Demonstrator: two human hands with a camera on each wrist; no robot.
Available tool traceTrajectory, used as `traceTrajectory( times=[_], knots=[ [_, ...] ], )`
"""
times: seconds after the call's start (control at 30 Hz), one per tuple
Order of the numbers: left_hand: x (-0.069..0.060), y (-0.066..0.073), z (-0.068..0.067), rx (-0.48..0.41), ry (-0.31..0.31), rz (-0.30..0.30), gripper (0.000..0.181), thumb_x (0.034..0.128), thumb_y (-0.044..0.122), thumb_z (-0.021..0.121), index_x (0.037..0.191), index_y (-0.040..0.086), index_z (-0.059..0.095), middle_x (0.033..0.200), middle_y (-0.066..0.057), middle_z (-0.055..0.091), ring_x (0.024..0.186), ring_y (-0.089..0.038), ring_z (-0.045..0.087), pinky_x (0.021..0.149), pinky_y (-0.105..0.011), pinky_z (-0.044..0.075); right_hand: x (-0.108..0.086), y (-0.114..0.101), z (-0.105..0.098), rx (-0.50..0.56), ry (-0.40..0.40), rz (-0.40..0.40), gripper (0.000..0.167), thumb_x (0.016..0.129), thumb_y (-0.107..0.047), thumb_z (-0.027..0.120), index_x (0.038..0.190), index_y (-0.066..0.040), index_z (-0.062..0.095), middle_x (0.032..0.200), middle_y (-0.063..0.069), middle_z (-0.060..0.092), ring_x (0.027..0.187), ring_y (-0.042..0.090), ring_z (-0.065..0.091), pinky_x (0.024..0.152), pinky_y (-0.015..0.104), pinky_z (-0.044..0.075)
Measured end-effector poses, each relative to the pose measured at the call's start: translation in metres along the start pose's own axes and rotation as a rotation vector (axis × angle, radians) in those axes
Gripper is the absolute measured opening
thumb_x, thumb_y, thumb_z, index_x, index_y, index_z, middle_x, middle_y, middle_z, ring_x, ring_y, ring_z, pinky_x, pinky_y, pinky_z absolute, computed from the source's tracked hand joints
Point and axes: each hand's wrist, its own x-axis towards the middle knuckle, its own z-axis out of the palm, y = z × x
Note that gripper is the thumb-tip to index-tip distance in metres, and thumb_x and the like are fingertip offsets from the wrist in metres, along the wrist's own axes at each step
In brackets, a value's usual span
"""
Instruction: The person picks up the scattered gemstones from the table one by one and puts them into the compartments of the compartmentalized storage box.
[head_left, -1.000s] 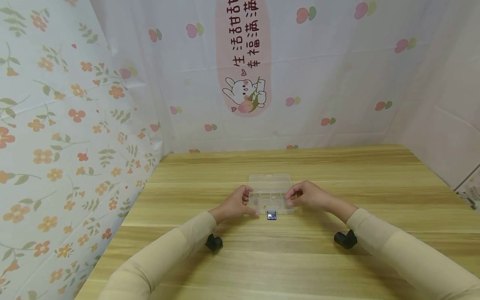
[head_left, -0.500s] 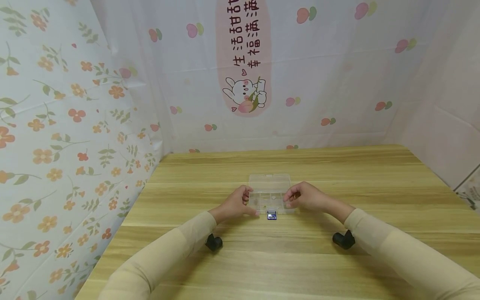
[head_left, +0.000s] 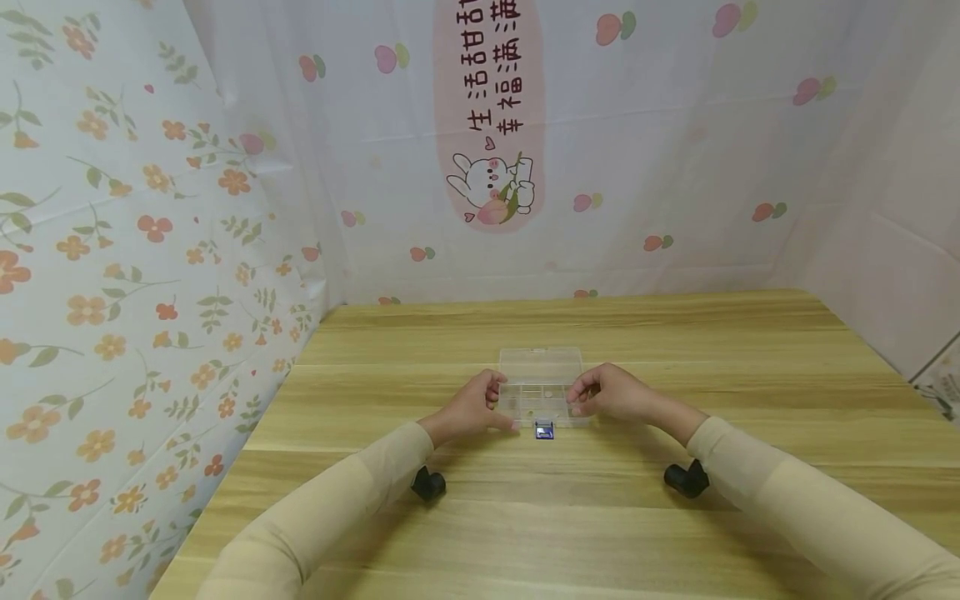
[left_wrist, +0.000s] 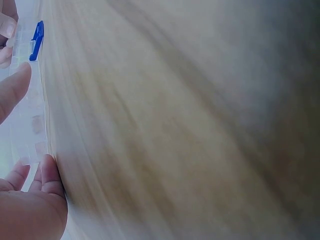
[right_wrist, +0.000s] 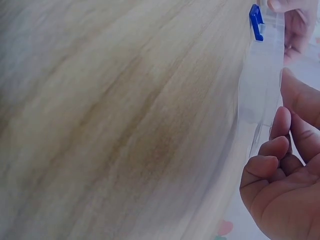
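A clear plastic compartment box [head_left: 555, 408] lies on the table, its lid [head_left: 540, 365] folded back. A blue latch [head_left: 543, 430] sits on its front edge. My left hand [head_left: 472, 407] holds the box's left end, thumb at the front edge and fingers round the end and back; the left wrist view shows the thumb [left_wrist: 15, 90] against the front wall. My right hand [head_left: 613, 392] is over the right-hand compartments with curled fingers. In the right wrist view the thumb and fingers [right_wrist: 280, 122] are at the box's rim; whether they pinch something small is hidden.
A tiny yellowish piece [head_left: 530, 413] and a pale piece [head_left: 548, 394] lie in the compartments. The wooden table [head_left: 525, 533] extends to patterned cloth [head_left: 645, 167] at the back and sides. Black wrist mounts [head_left: 429, 485] hang below both sleeves.
My right hand has shifted slightly left, further over the right-hand compartments. The left hand, the box and its raised latch stay as they were.
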Motion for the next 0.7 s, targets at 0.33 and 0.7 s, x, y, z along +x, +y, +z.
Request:
traceTrajectory(
  times=[0.33, 0.7],
  knots=[
    [0.0001, 0.0009, 0.0000, 0.007, 0.002, 0.000, 0.074, 0.0718, 0.014, 0.088, 0.131, 0.003, 0.045, 0.106, -0.007, 0.044, 0.092, -0.018, 0.041, 0.080, -0.032, 0.039, 0.0000, 0.0011, -0.0010, -0.017, 0.006, 0.004, 0.014, 0.081, -0.004, 0.077, 0.094, -0.003, 0.071, 0.090, 0.006, 0.061, 0.082, 0.021, 0.050, 0.068, 0.031, 0.045],
    [-0.0004, 0.0017, 0.0010, 0.007, 0.006, -0.002, 0.075, 0.0713, 0.012, 0.088, 0.132, 0.002, 0.045, 0.107, -0.007, 0.044, 0.092, -0.018, 0.041, 0.080, -0.032, 0.039, -0.0046, -0.0033, -0.0067, -0.043, 0.029, 0.026, 0.014, 0.083, -0.008, 0.077, 0.095, -0.004, 0.072, 0.089, 0.005, 0.060, 0.081, 0.021, 0.049, 0.066, 0.030, 0.043]
  ],
)
